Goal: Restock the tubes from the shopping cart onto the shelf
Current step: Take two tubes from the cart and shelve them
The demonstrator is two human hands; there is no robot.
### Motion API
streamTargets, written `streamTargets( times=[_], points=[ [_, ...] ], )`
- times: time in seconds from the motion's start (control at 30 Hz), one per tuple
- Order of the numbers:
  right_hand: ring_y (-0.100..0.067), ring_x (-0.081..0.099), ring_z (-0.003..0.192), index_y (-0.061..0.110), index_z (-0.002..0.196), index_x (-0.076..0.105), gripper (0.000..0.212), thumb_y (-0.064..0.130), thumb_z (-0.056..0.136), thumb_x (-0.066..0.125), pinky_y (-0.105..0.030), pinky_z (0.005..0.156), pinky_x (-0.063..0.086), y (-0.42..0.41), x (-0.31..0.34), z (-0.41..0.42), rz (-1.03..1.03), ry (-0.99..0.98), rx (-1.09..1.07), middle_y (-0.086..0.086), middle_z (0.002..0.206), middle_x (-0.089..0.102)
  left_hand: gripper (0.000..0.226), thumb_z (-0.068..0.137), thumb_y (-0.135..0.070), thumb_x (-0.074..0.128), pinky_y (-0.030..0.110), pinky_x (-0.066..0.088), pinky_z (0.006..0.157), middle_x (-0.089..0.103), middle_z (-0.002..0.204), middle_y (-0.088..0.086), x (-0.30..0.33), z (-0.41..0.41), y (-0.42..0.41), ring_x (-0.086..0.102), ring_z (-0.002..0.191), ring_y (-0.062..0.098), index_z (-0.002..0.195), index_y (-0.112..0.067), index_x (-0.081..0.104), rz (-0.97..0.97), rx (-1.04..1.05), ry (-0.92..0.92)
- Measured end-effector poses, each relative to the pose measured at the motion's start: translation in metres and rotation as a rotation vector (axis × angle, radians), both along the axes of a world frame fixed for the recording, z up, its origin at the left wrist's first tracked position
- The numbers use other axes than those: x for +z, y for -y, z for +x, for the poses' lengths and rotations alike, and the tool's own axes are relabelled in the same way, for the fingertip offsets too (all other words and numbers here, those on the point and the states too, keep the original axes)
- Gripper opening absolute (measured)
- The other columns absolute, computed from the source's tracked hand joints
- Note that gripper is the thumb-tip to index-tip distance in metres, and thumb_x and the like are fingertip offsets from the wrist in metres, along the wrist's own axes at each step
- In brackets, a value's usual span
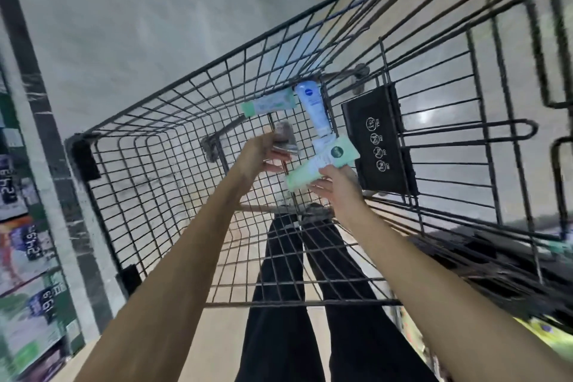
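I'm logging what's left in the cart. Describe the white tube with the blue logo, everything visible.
The white tube looks like soft plastic, with a round dark blue logo and blue print near its wide crimped end. It narrows toward a white cap that meets the pale green tube which the right hand touches. It lies on the wire cart floor beside the folded black seat flap. No hand touches it.

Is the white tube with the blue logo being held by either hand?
No: the white tube with the blue round logo lies untouched in the black wire shopping cart, beyond both hands.
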State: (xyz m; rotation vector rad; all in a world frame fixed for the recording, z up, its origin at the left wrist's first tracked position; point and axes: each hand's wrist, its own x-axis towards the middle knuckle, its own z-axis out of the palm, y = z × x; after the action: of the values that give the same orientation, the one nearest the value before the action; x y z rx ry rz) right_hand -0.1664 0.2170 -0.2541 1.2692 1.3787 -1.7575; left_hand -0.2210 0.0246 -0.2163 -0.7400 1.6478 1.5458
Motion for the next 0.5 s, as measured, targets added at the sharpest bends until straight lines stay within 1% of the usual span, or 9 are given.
streamTargets(
  times=[0.07,0.1,0.13,0.2,0.27,0.3,0.37,0.43,0.5],
  points=[
    [-0.028,0.072,0.093,0.015,0.113,0.063,0.020,0.002,0.098,0.057,-0.045,0.089,0.061,-0.005,0.031,-0.002,-0.025,-0.076,0.095,-0.012,0.112,0.073,0.041,0.095,0.009,0.046,0.047,0.059,0.086,0.071,0.117,0.017,0.026,0.003,0.001,0.073,0.103,0.027,0.125,-0.013,0.063,-0.028,-0.064,-0.054],
    [-0.027,0.070,0.094,0.015,0.112,0.064,0.020,0.003,0.099,0.056,-0.044,0.087,0.061,-0.008,0.047,-0.003,-0.046,-0.108,0.133,-0.010,0.111,0.073,0.045,0.093,0.014,0.048,0.044,0.060,0.083,0.071,0.116,0.014,0.042,0.005,0.001,0.074,0.100,0.023,0.121,-0.018,0.064,-0.049,-0.087,-0.091],
    [-0.025,0.069,0.095,0.016,0.112,0.064,0.020,0.004,0.099,0.056,-0.043,0.084,0.061,-0.012,0.063,-0.003,-0.070,-0.135,0.160,-0.009,0.110,0.073,0.045,0.093,0.014,0.052,0.040,0.060,0.077,0.073,0.112,0.011,0.059,0.007,-0.001,0.075,0.095,0.020,0.117,-0.022,0.066,-0.073,-0.104,-0.132],
    [-0.021,0.068,0.096,0.017,0.118,0.065,0.024,0.007,0.100,0.055,-0.037,0.076,0.058,-0.016,0.095,-0.005,-0.133,-0.180,0.190,-0.006,0.113,0.072,0.037,0.094,0.007,0.060,0.023,0.054,0.064,0.074,0.104,0.010,0.092,0.010,-0.001,0.075,0.079,0.012,0.119,-0.017,0.069,-0.108,-0.083,-0.210],
    [-0.020,0.067,0.099,0.015,0.131,0.062,0.033,0.011,0.099,0.054,-0.032,0.072,0.056,-0.020,0.129,-0.006,-0.177,-0.221,0.198,-0.006,0.116,0.071,0.026,0.096,-0.007,0.067,0.018,0.050,0.061,0.076,0.098,0.006,0.128,0.013,-0.001,0.068,0.066,0.009,0.119,-0.016,0.073,-0.122,-0.061,-0.281],
    [-0.020,0.066,0.100,0.013,0.135,0.060,0.037,0.013,0.099,0.055,-0.031,0.070,0.055,-0.022,0.145,-0.006,-0.192,-0.245,0.197,-0.005,0.115,0.070,0.022,0.096,-0.016,0.069,0.020,0.050,0.064,0.077,0.097,0.004,0.144,0.015,-0.001,0.065,0.067,0.010,0.116,-0.018,0.075,-0.128,-0.060,-0.313],
    [-0.020,0.065,0.098,0.012,0.139,0.058,0.044,0.021,0.096,0.059,-0.030,0.066,0.056,-0.027,0.180,-0.005,-0.217,-0.290,0.184,-0.006,0.113,0.068,0.020,0.094,-0.027,0.071,0.029,0.048,0.073,0.077,0.098,0.003,0.177,0.020,-0.001,0.063,0.077,0.012,0.112,-0.021,0.078,-0.162,-0.038,-0.338],
    [-0.023,0.063,0.098,0.012,0.140,0.058,0.047,0.023,0.095,0.062,-0.029,0.064,0.056,-0.032,0.211,0.000,-0.240,-0.333,0.152,-0.007,0.114,0.067,0.018,0.092,-0.033,0.074,0.037,0.045,0.082,0.076,0.095,0.006,0.208,0.029,-0.002,0.062,0.086,0.018,0.098,-0.017,0.080,-0.186,0.005,-0.366],
    [-0.028,0.061,0.104,0.013,0.139,0.059,0.046,0.024,0.095,0.064,-0.033,0.067,0.058,-0.034,0.238,0.006,-0.245,-0.384,0.119,-0.010,0.119,0.066,0.021,0.089,-0.038,0.075,0.048,0.046,0.094,0.075,0.096,0.010,0.234,0.040,-0.004,0.064,0.095,0.020,0.086,-0.017,0.079,-0.164,0.024,-0.407]
  ],
)
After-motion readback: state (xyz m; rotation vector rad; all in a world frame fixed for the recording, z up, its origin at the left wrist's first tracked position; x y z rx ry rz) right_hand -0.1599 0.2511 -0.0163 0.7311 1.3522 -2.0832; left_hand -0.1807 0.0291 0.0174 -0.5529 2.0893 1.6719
